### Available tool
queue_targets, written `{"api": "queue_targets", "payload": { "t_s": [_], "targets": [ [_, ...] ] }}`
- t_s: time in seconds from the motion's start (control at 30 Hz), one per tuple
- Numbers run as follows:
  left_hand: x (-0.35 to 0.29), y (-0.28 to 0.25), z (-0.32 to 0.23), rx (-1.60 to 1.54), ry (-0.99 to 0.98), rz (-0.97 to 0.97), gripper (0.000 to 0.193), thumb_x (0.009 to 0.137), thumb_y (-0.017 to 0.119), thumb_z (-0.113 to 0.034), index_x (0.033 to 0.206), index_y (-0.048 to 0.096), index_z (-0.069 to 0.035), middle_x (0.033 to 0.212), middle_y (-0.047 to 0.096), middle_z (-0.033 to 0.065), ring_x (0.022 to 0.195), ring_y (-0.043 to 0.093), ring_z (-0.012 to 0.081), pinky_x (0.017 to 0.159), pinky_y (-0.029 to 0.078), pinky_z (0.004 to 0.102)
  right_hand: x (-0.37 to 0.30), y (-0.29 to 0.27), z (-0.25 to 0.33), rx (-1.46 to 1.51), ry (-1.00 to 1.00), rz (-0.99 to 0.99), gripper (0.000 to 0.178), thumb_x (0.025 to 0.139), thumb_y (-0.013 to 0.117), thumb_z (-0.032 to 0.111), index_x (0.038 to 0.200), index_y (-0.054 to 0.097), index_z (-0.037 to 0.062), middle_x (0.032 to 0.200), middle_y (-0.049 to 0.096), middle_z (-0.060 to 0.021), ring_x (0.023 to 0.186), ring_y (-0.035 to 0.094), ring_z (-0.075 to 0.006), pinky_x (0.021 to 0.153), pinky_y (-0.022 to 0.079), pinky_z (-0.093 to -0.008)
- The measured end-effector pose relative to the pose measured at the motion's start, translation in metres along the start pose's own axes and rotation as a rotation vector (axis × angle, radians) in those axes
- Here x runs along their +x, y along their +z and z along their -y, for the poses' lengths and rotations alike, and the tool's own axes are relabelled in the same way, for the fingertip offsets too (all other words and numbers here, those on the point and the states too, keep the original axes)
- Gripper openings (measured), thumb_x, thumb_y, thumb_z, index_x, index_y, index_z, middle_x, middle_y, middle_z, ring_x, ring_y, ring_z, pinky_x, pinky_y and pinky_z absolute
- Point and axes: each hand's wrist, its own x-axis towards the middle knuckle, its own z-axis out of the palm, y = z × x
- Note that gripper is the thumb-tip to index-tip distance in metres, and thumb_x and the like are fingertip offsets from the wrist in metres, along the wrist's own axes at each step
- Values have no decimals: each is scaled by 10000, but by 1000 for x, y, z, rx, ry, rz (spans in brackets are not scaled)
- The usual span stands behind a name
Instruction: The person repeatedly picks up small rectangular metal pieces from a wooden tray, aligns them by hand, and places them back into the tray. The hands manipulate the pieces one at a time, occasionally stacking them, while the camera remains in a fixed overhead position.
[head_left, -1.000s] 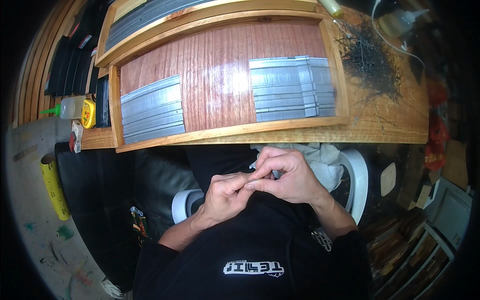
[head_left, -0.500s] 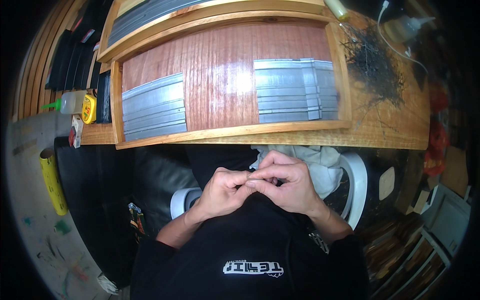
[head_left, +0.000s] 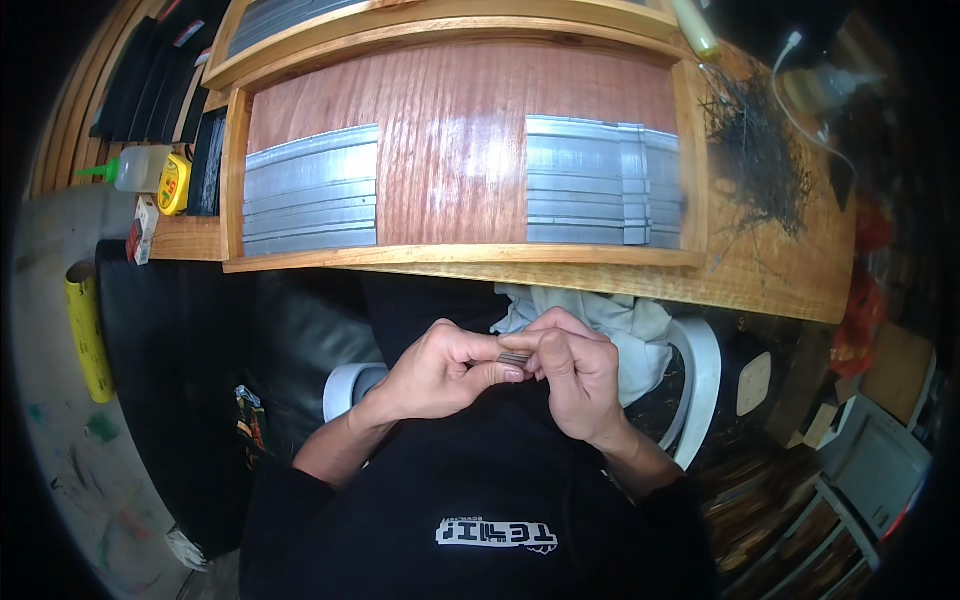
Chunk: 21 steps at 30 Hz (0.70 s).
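Observation:
In front of my chest, my left hand [head_left: 440, 372] pinches a small, dark ribbed piece [head_left: 514, 359] between thumb and forefinger. It looks like several thin strips stacked together; its exact kind is too small to tell. My right hand [head_left: 578, 380] is closed at the piece's right end, fingers curled against it and thumb raised along the forefinger. Beyond both hands lies a shallow wooden tray [head_left: 460, 258] with a reddish wood-grain base. Grey metallic strips [head_left: 310, 190] lie side by side at its left, and more grey strips [head_left: 580, 185] at its right, one crossing piece on top.
A second wooden frame [head_left: 440, 40] sits behind the tray. Thin dark wires [head_left: 755, 150] are heaped at the table's right, near a clear bottle [head_left: 825, 88]. At left are a yellow tape measure [head_left: 174, 185] and a green-tipped bottle [head_left: 138, 168]. A white chair arm [head_left: 700, 380] curves at my right.
My right thumb has lifted and the right hand has turned more upright, showing the ribbed piece in my left pinch. The view has shifted slightly, moving the tray up in the picture.

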Motion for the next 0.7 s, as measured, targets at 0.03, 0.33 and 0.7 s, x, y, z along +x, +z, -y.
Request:
{"api": "queue_targets", "payload": {
  "t_s": [0.03,0.33,0.7],
  "targets": [
    [0,-1,0,-7,-1,0,86,959,754,-71,982,767,11,756,716,178,670,682,117,615,517,304,1,-1,3,3,24,8,103,873,824,4,965,789,-26,844,681,-68,707,641,-110,608,491,-227],
    [-2,-8,-3,109,-58,47,117,982,729,-106,986,762,6,679,640,155,573,523,121,554,442,317,-4,-3,0,-83,-62,35,171,856,842,-4,1022,802,-7,879,674,-47,699,632,-90,588,504,-227],
    [-2,0,-4,-83,-56,5,159,1006,720,-118,1045,762,30,833,772,112,729,707,131,646,538,260,-5,1,-14,54,20,12,171,873,816,-46,1039,773,-40,887,693,-81,728,652,-111,603,519,-234]
  ]
}}
